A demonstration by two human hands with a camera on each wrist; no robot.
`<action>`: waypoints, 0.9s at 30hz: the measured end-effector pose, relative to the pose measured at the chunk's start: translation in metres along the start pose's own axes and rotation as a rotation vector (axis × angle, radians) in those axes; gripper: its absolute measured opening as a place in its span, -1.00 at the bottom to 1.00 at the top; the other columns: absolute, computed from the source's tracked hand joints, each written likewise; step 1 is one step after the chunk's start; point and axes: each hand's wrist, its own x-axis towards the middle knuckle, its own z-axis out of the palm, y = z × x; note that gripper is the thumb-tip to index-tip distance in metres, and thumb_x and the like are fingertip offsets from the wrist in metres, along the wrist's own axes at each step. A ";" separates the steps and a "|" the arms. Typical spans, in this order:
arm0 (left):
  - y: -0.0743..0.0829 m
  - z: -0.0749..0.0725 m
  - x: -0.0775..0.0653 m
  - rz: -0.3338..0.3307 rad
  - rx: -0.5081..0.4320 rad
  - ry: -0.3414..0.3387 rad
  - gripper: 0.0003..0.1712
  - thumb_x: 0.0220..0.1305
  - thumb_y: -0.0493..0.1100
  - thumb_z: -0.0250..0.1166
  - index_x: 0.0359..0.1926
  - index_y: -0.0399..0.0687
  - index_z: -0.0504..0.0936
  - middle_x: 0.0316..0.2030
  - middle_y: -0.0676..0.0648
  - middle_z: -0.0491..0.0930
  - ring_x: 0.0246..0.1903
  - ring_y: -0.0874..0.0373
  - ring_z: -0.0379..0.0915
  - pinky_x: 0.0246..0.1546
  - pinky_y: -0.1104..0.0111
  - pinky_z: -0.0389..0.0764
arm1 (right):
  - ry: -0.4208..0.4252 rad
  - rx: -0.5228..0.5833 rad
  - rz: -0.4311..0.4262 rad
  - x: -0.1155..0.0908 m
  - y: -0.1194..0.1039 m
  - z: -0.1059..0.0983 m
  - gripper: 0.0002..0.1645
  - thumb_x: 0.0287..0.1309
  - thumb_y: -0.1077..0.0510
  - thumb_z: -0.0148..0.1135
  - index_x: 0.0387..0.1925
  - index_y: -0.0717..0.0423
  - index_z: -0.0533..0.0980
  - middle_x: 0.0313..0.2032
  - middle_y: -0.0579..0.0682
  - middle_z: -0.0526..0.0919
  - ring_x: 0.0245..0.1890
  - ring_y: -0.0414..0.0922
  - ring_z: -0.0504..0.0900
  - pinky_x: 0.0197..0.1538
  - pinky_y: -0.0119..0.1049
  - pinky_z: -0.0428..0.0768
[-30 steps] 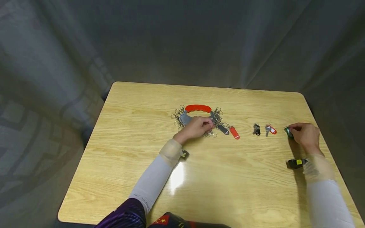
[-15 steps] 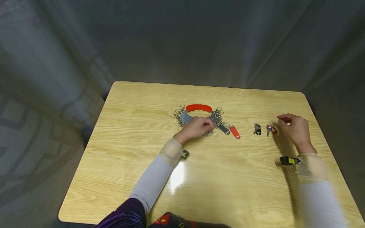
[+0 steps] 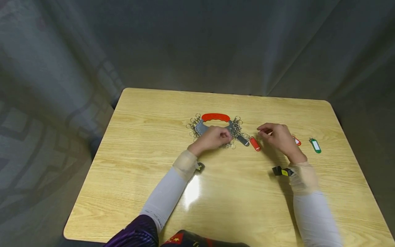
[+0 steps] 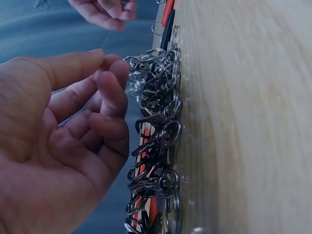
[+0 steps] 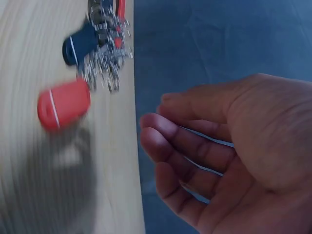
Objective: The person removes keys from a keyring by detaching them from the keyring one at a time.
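Observation:
A grey metal plate (image 3: pixel 201 128) with a red grip (image 3: pixel 216 117) lies on the table, fringed with metal key rings (image 3: pixel 237 125). Over its front side hovers my left hand (image 3: pixel 213 138), fingers loosely curled, thumb tip against the index finger. In the left wrist view these fingertips are right at the clustered rings (image 4: pixel 158 87), with no ring plainly between them. A grey key tag (image 3: pixel 243 140) and a red key tag (image 3: pixel 255 144) extend from the plate's right side. My right hand (image 3: pixel 277 138) is above the table just right of the red tag, fingers relaxed and holding nothing.
Farther right lie a red key tag with a white label (image 3: pixel 297 140), partly covered by my right hand, and a green key tag (image 3: pixel 315 145). The table (image 3: pixel 139 154) has rounded corners, and dark curtains (image 3: pixel 197 44) hang around it.
My right hand has left the green key tag at the far right and travelled left to the red key tag near the plate. My left hand has kept its place.

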 end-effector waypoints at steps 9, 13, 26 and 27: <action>0.002 0.000 0.000 0.003 -0.017 0.017 -0.84 0.50 -0.21 0.33 -0.05 -0.18 0.77 -0.17 -0.07 0.77 -0.25 0.22 0.63 -0.15 0.51 0.66 | -0.088 0.050 0.004 0.012 -0.014 0.036 -0.82 0.34 0.27 0.41 -0.08 0.28 0.73 -0.29 0.13 0.81 -0.46 -0.10 0.71 -0.33 -0.28 0.63; 0.002 0.000 0.000 0.004 -0.008 0.026 -0.84 0.51 -0.19 0.33 -0.05 -0.17 0.77 -0.16 -0.04 0.77 -0.21 0.22 0.64 -0.10 0.52 0.66 | -0.099 0.047 -0.026 0.015 -0.017 0.044 -0.80 0.28 0.29 0.46 -0.09 0.31 0.72 -0.32 0.12 0.80 -0.49 -0.18 0.68 -0.35 -0.31 0.64; 0.003 0.001 -0.001 -0.011 0.008 0.034 -0.84 0.52 -0.18 0.32 -0.05 -0.14 0.77 -0.16 -0.01 0.77 -0.19 0.23 0.64 -0.07 0.51 0.64 | -0.031 -0.108 -0.033 0.015 -0.019 0.065 -0.64 0.20 0.21 0.56 -0.04 0.34 0.71 -0.21 0.21 0.79 -0.26 0.10 0.78 -0.17 0.08 0.73; 0.003 0.001 -0.001 -0.013 0.013 0.033 -0.84 0.52 -0.18 0.32 -0.05 -0.14 0.77 -0.16 -0.01 0.77 -0.19 0.23 0.64 -0.07 0.51 0.64 | -0.027 -0.109 -0.033 0.014 -0.020 0.065 -0.64 0.19 0.22 0.56 -0.04 0.34 0.71 -0.21 0.21 0.79 -0.27 0.10 0.77 -0.18 0.08 0.73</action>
